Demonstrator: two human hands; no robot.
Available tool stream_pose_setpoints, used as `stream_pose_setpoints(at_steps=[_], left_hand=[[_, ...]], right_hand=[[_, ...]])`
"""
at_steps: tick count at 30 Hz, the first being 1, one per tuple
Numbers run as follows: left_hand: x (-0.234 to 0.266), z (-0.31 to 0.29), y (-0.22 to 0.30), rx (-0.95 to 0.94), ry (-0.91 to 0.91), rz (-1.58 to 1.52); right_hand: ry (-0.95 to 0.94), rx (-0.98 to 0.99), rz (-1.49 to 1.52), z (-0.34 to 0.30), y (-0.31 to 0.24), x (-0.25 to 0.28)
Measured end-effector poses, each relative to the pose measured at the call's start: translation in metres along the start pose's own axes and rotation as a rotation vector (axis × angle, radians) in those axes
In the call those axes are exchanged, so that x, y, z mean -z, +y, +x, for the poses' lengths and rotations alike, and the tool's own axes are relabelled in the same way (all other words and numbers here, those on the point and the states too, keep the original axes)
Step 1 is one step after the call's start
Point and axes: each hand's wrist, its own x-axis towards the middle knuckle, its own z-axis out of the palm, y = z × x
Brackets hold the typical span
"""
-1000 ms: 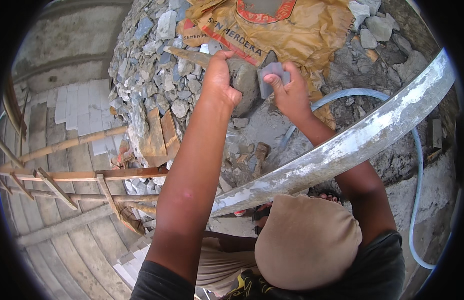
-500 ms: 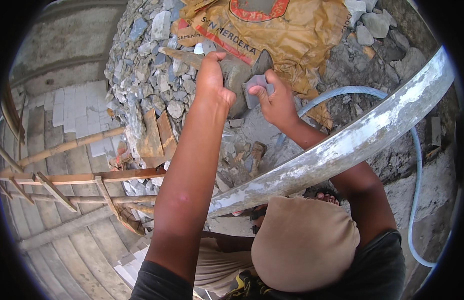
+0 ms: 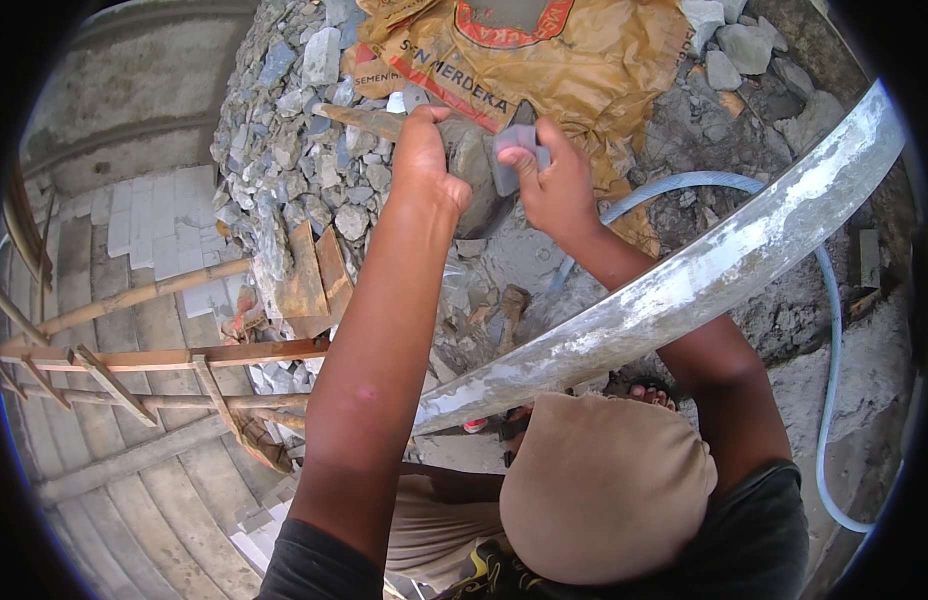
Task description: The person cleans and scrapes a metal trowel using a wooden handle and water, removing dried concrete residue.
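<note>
My left hand (image 3: 424, 165) is closed on a wooden-handled tool with a broad, dull grey metal blade (image 3: 479, 160). Its rough handle (image 3: 359, 118) sticks out to the left over the rubble, and the tool's exact kind is unclear. Between the fingers and thumb of my right hand (image 3: 556, 185) is a pale grey, angular block (image 3: 519, 158), slightly blurred, held at the right edge of the blade. Most fingers of my left hand are hidden behind the tool.
Across the front runs a whitish-grey curved beam (image 3: 674, 285), with my right arm passing beneath it. A torn brown cement sack (image 3: 604, 70) lies beyond the hands, broken stone (image 3: 284, 150) to the left. A pale blue hose (image 3: 832, 370) curves at right; wooden rails (image 3: 164, 357) stand at left.
My right hand has shifted slightly up and away from me with the grey block, along the blade's edge. My left hand and the tool stay almost in place.
</note>
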Motion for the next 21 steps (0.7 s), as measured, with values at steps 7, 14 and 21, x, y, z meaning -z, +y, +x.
stream_pose_setpoints(at_steps=[7,14,21], left_hand=[[0.002,0.001,-0.005,0.02,-0.058,-0.04],[0.007,0.006,-0.005,0.02,-0.147,-0.056],[0.014,0.01,-0.003,-0.011,-0.124,0.015]], right_hand=[[-0.011,-0.03,0.086,-0.002,0.003,0.004],[-0.079,0.118,0.079,0.005,0.001,0.006],[-0.057,0.221,0.067,0.006,-0.004,0.0]])
